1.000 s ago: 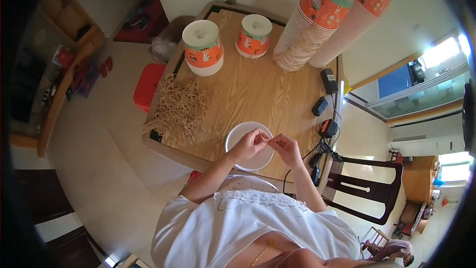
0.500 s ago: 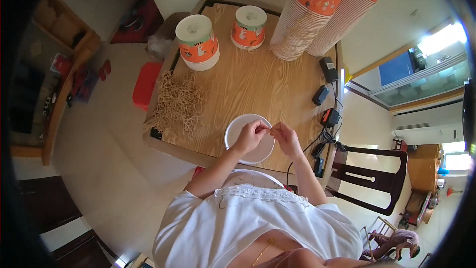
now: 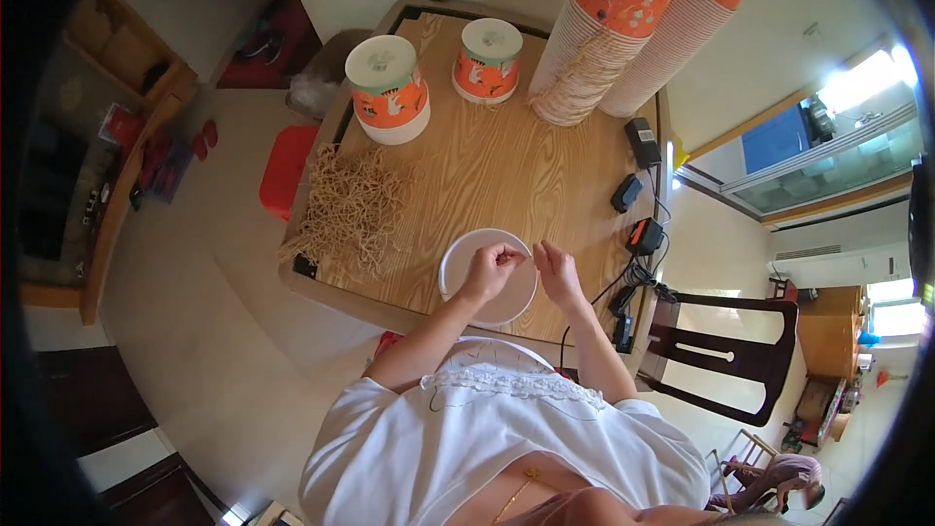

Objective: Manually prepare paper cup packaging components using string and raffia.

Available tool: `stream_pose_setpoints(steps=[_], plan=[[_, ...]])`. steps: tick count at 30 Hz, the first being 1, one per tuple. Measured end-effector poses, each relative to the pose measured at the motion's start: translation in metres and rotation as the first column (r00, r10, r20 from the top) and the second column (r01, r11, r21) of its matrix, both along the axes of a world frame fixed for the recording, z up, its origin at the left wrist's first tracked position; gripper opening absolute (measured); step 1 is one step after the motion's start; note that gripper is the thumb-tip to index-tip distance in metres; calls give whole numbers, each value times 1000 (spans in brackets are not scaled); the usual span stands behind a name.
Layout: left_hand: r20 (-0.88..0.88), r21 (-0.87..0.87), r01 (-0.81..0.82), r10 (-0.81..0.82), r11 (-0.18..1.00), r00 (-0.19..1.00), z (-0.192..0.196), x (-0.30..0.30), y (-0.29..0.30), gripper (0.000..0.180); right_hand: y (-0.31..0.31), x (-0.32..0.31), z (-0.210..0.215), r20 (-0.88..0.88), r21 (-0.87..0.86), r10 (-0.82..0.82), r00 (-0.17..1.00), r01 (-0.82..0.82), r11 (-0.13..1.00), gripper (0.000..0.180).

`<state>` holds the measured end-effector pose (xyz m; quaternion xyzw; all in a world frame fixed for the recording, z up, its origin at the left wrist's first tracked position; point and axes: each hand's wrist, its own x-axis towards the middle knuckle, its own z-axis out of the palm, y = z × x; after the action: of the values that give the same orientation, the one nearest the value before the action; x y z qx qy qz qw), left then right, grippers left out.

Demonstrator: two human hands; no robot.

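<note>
- While both hands are raised close together at the near side of the wooden table, the left hand is over a round white tub, its thumb and fingertips drawn together in a pinch; whether anything thin sits between them is too small to tell.
- The right hand is just beside it, past the tub's right rim, with thumb and fingers bent close together; I cannot tell whether it grips anything.
- The white tub stands near the table's near edge, its open mouth up, partly hidden by the left hand.
- To the left lies a loose, tangled heap of tan paper strands, near the tub but apart from it.
- Beyond the heap, a larger orange, green and white paper bucket stands upside down, with a smaller upturned bucket to its right.
- Farther right lean a tall stack of buckets, tan strands draped down its side, and a second stack next to it.
- Black power adapters and cables line the right edge, near a dark wooden chair.
</note>
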<state>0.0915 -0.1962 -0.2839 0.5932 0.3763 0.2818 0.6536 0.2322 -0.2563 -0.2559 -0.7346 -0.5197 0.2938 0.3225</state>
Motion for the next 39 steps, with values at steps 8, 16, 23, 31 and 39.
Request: stream_pose_setpoints(steps=[8, 16, 23, 31, 39], plan=[[-110, -29, -211, 207, 977, 972, -48, -3, 8, 9, 12, -2, -10, -140, -1, 59, 988, -60, 998, 21], [-129, -75, -213, 202, 974, 971, -43, -5, 8, 11, 5, -9, -6, -218, -37, 48, 975, -58, 998, 20], [-156, -64, -204, 192, 977, 969, -56, -4, 6, 14, 9, 0, -23, -399, -69, -23, 917, -5, 998, 19], [-196, -22, -141, 134, 990, 971, -54, -5, 4, 9, 16, 7, -36, -438, -45, 52, 897, -79, 996, 22], [-246, -4, -156, 150, 988, 958, -54, -3, 8, 13, 19, 7, -35, -414, -9, 71, 908, -81, 997, 21]])
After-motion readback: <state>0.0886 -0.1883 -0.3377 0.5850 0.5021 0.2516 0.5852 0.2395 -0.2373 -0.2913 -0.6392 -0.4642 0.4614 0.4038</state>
